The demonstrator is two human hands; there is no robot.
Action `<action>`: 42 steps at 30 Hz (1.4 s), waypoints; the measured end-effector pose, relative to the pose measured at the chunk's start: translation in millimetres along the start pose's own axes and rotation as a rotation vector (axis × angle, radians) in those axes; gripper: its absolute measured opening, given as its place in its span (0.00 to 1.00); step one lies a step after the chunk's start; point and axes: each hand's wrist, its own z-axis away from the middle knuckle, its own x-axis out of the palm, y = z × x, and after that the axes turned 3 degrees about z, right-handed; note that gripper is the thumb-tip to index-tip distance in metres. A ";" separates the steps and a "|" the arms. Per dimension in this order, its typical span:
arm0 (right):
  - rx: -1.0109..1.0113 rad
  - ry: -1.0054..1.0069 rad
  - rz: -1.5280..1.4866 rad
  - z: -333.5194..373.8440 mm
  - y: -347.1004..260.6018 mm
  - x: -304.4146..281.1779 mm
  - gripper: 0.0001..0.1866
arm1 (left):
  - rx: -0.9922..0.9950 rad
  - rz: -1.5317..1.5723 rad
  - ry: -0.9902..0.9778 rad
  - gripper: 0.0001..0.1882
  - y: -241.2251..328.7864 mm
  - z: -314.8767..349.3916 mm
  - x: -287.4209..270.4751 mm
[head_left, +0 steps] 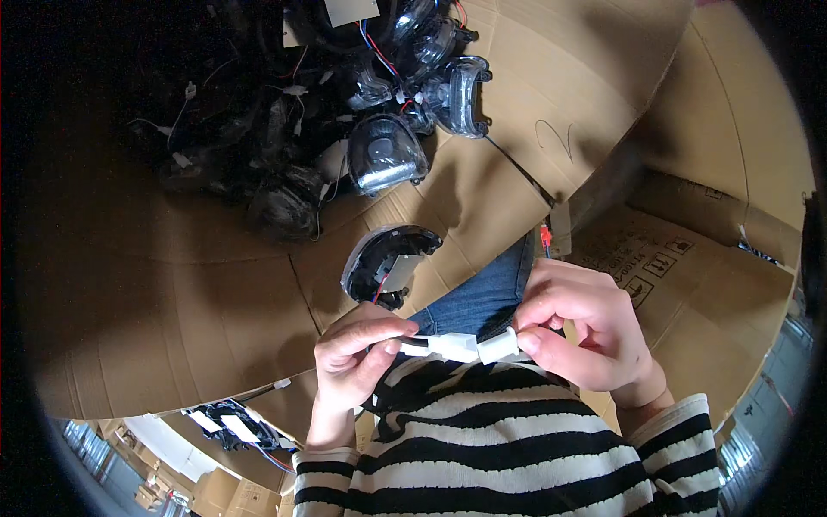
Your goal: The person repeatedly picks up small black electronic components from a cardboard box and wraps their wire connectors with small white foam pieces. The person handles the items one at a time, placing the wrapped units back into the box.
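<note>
My left hand is closed, pinching a dark lead that ends in a white plug connector. Facing it, a second white connector is pinched between the thumb and forefinger of my right hand. The two connectors meet end to end or nearly so; whether they are joined I cannot tell. Just beyond my left hand lies a black lamp unit with a pale plate and a red wire. A red connector on thin wires shows above my right hand.
A large cardboard box spreads across the left and far side. Inside it lie several clear-fronted lamps with loose wires. More cardboard stands on the right. At the lower left is another dark lamp part with white plates.
</note>
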 end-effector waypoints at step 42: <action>0.007 -0.106 0.115 11.3 23.0 4.6 0.02 | -0.193 -1.654 1.595 0.09 147.9 252.0 -305.2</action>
